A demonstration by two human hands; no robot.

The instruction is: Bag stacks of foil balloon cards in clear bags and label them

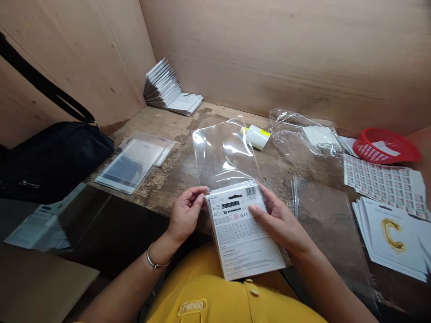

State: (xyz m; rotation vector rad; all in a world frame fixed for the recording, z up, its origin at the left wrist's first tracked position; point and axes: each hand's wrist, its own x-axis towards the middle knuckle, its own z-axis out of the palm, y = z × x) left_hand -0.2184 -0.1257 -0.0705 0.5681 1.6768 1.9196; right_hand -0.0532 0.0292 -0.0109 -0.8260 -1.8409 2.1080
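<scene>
A white printed card [249, 242] with a hang hole, barcode and small text faces up just above my lap, apparently with more layers beneath it. My right hand [278, 217] grips its right side, thumb on top and fingers underneath. Beyond the card's upper edge stretches the open end of a clear plastic sleeve [225, 143], shiny with reflections. The sleeve seems to wrap the card, though its lower part is hard to make out. At the card's upper left corner my left hand [188, 208] is closed, thumb and fingertips pinching the sleeve's edge.
Packed cards [164, 85] stand fanned in the back corner. Left lie sleeved cards [134, 163] and a black bag [50, 157]. Right are flat clear sleeves [330, 224], cards with a gold C [392, 233], sticker sheets [384, 181], a red basket [367, 148] and a label roll [257, 137].
</scene>
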